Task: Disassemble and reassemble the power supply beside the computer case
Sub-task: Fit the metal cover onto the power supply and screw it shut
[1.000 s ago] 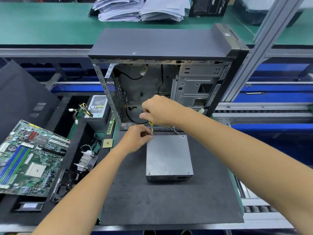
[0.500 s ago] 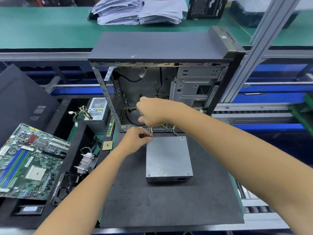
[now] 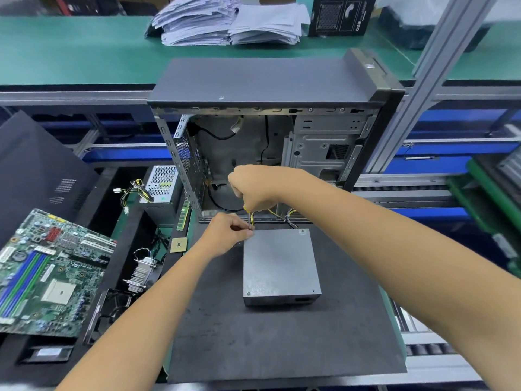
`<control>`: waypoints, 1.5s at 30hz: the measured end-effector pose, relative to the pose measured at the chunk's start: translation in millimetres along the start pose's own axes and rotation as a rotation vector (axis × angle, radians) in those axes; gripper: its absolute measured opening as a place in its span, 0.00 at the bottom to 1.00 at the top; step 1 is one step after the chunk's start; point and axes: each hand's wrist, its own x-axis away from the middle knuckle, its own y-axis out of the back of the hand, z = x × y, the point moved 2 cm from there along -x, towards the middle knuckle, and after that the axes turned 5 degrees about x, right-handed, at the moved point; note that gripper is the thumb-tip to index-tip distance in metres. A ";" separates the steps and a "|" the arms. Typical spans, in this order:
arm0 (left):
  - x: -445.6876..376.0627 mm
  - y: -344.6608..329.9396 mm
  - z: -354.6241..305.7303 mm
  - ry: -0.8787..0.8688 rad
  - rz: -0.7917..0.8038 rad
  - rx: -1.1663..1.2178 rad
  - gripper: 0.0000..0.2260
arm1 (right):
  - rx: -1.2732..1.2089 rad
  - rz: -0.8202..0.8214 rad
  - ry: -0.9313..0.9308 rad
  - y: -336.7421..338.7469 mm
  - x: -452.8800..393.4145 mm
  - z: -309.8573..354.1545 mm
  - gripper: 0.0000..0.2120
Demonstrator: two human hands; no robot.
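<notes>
Grey metal box power supply [image 3: 280,266] flat on dark mat [image 3: 282,340], just before open black computer case [image 3: 270,131]. Your left hand [image 3: 228,234] and right hand [image 3: 256,190] both pinch its yellow-black cable bundle [image 3: 251,220] at far-left corner.

Dark mat [image 3: 282,342] on bench – carries grey power supply [image 3: 279,266], open computer case [image 3: 270,131] at far edge

**What I can't make out from here**

The right hand [image 3: 255,190] covers where the yellow cables [image 3: 251,220] end, so its grip stays unclear. At nine o'clock the motherboard [image 3: 50,272] runs off the edge. At three o'clock a green rack [image 3: 490,198] is blurred. The box [image 3: 342,14] at twelve o'clock is cropped.
</notes>
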 end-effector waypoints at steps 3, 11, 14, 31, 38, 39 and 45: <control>-0.2 0.0 -1.1 -0.002 0.016 0.013 0.03 | 0.010 -0.104 -0.066 -1.2 1.0 -3.8 0.16; 1.6 1.0 -3.1 -0.010 0.032 0.010 0.04 | 0.053 -0.077 -0.086 -4.7 3.4 -11.2 0.19; 0.9 1.9 -4.4 -0.003 0.043 0.025 0.04 | 0.041 -0.020 -0.028 -4.2 6.3 -7.4 0.09; 1.4 1.7 0.9 0.015 0.029 0.038 0.05 | -0.057 -0.038 -0.032 -6.1 8.7 -2.0 0.06; 3.6 0.4 1.3 -0.006 0.014 0.065 0.04 | -0.034 -0.151 -0.102 -9.0 10.8 -9.1 0.19; 4.6 0.1 1.0 -0.007 0.011 0.100 0.05 | -0.022 -0.155 -0.103 -9.8 11.6 -7.9 0.19; 5.4 -0.3 1.6 -0.005 -0.005 0.114 0.04 | -0.047 -0.007 -0.080 -4.8 13.2 -5.7 0.08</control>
